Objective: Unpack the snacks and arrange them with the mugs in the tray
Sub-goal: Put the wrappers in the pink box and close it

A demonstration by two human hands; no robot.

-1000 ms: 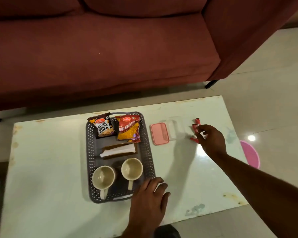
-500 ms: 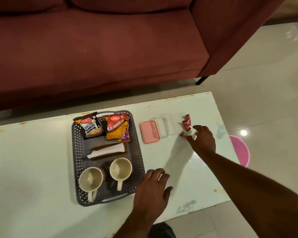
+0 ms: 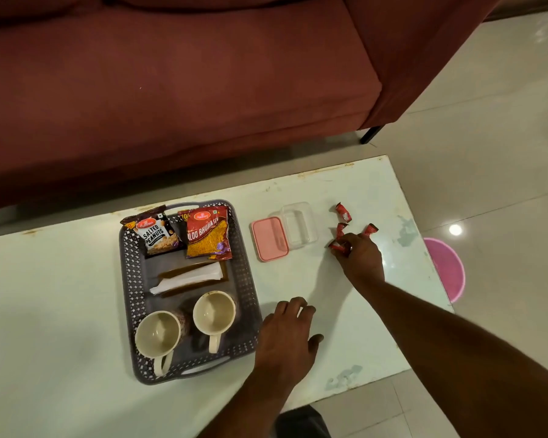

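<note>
Right hand pinches red candies on counter, 3 o'clock of tray; left hand flat, open.

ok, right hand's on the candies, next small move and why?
Probably pinch the near candy under the right hand and carry it to the tray. Its fingers already rest on it, other candies lie loose on the table, and the tray holds none.

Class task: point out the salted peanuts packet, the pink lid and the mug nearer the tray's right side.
Salted peanuts packet (image 3: pixel 156 234), head view, on its printed front.
Pink lid (image 3: pixel 269 238), head view, middle of its top.
Right mug (image 3: pixel 214 312), head view, inside its bowl.
</note>
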